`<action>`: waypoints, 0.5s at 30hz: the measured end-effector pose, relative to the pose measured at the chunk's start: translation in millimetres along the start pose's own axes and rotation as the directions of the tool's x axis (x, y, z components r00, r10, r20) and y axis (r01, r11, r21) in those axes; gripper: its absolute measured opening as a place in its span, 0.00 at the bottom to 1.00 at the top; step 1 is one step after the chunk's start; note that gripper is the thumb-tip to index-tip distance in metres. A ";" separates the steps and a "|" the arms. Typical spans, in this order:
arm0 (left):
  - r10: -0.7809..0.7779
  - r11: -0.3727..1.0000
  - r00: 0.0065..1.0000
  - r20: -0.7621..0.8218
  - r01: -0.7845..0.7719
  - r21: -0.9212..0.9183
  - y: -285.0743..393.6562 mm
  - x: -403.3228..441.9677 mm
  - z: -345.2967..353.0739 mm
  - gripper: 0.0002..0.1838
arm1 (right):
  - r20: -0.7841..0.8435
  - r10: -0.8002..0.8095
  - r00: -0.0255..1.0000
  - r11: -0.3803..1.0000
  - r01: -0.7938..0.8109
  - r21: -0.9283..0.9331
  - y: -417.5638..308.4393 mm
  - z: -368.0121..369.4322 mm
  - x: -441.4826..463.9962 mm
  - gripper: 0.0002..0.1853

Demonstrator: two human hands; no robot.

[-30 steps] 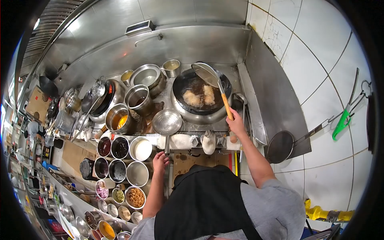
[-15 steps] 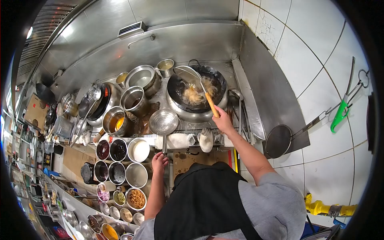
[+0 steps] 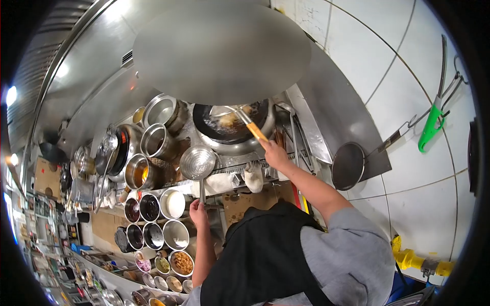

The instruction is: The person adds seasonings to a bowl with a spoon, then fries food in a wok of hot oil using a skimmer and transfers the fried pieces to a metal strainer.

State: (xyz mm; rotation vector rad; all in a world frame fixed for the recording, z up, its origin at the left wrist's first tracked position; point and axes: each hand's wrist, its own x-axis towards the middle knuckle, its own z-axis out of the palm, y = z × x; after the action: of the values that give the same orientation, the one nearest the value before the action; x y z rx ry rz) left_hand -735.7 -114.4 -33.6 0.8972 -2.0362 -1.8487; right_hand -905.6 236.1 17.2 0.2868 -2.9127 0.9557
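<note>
My right hand (image 3: 277,155) is closed around the wooden handle of a skimmer (image 3: 255,131). The skimmer's round metal head lies within a black wok (image 3: 219,133), over dark bubbling oil with pale golden food (image 3: 228,120) in it. A grey blurred patch hides the wok's far side. With the fingers of my left hand (image 3: 198,213) I grip the end of the handle of a perforated strainer ladle (image 3: 197,162). Its round bowl rests at the stove's front edge, left of the wok, and looks vacant.
Metal pots (image 3: 155,141) stand left of the wok, one holding yellow liquid (image 3: 144,174). Several sauce and ingredient tins (image 3: 173,204) line my left side. A folded white cloth (image 3: 253,177) lies along the stove edge. A dark mesh strainer (image 3: 348,166) hangs on the right wall.
The view has shifted and tilted slightly. My right hand has brought the skimmer's head lower, into the wok. A grey blur now covers the upper middle. My left hand keeps its hold.
</note>
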 end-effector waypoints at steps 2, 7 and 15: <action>0.128 0.991 0.991 -0.048 -0.125 0.047 23.6 -11.4 15.8 0.12 | 0.044 -0.049 0.998 0.998 0.050 -0.041 2.3 2.8 -11.3 0.28; 0.242 0.970 0.964 0.111 -0.240 -0.031 57.7 -27.7 60.1 0.10 | 0.182 -0.019 0.983 0.999 0.013 0.035 17.4 14.3 -23.4 0.33; 0.102 0.995 0.840 0.533 -0.092 -0.045 78.0 -53.9 116.5 0.20 | -0.355 -0.041 0.934 0.988 0.091 0.124 -1.4 -0.1 -86.5 0.29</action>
State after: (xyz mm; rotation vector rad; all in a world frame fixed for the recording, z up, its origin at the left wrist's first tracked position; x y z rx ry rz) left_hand -780.5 12.0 34.0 0.2663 -2.3040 -2.2378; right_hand -820.5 248.6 8.0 0.1950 -2.5034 1.0754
